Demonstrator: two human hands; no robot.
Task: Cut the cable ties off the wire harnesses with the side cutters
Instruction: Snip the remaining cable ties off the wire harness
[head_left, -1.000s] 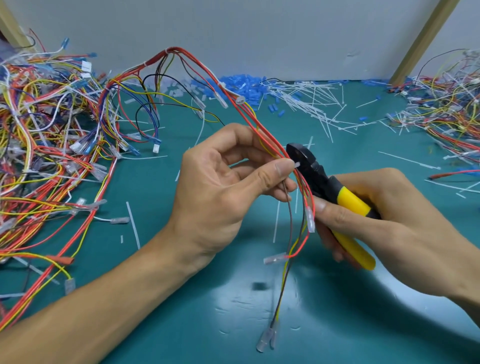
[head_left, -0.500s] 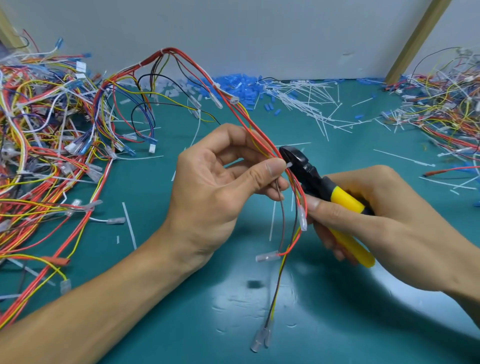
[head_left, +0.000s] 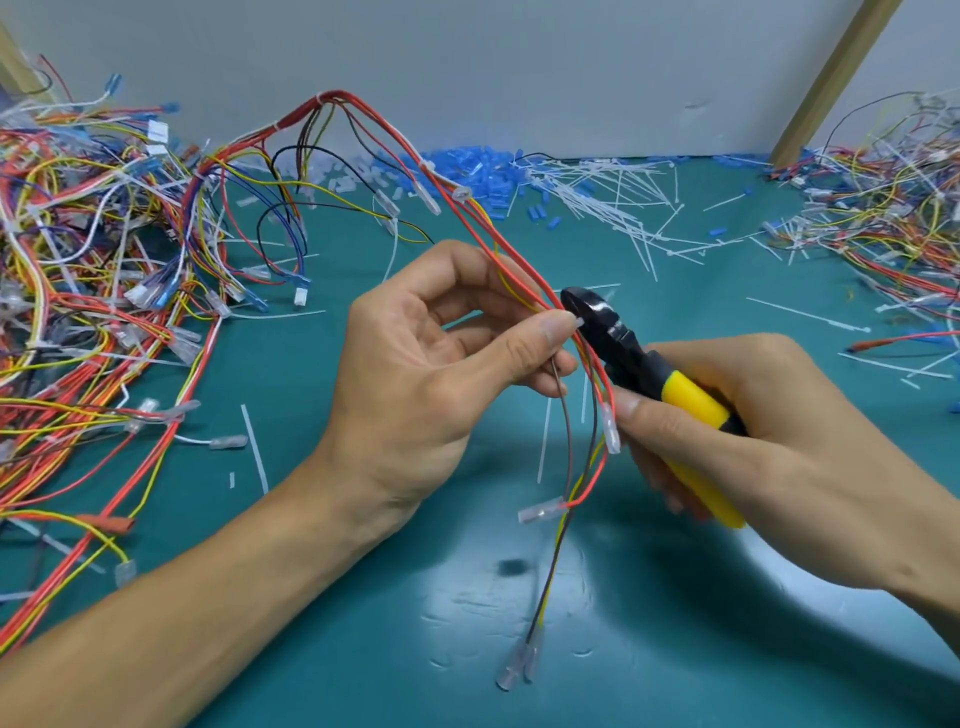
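My left hand (head_left: 441, 374) pinches a wire harness (head_left: 524, 270) of red, yellow and brown wires between thumb and fingers, just above the green mat. A small white cable tie (head_left: 579, 322) sticks out at my thumb tip. My right hand (head_left: 769, 431) grips the side cutters (head_left: 654, 384), black head and yellow handles. The black jaws sit right against the tie on the harness. The harness arches up and back to the left pile; its loose ends with clear terminals (head_left: 514, 670) hang down toward me.
A big tangle of coloured harnesses (head_left: 93, 291) covers the left of the mat, another pile (head_left: 893, 208) lies at the right. Cut white ties (head_left: 623, 197) and blue sleeves (head_left: 467, 171) are scattered at the back by the wall. A wooden post (head_left: 826, 78) leans at the right.
Both hands, harness and cutters keep the same pose; the cutter jaws stay at the tie. Only the view has shifted slightly.
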